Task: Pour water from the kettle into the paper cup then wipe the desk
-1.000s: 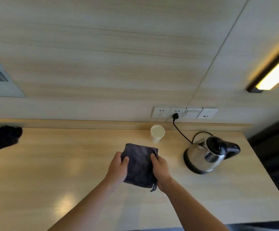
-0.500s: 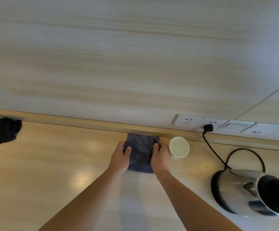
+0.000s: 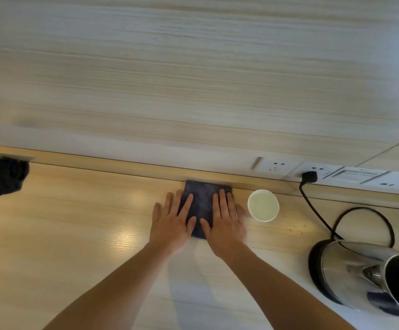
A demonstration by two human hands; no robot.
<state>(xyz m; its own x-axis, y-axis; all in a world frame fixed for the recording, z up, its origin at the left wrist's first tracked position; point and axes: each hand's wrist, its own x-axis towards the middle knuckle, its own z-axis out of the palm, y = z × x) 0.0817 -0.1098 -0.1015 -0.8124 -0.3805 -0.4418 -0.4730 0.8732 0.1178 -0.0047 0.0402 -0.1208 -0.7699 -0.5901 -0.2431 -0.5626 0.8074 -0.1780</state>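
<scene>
Head view: wiping step in hand. Left hand and right hand lie flat, fingers spread, pressing a dark cloth onto the desk at its back edge. Paper cup stands just right of the cloth; kettle sits on its base, far right. Judgement: pouring looks done. Next stroke should pull back or leftward, clear of the cup.

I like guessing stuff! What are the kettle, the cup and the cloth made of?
The kettle looks like polished steel: its side is shiny and mirrors the room. The cup looks like thin white paper, dull, with a rolled rim. The cloth under both hands looks like soft dark fabric, matte and a bit fuzzy, perhaps microfibre.
</scene>
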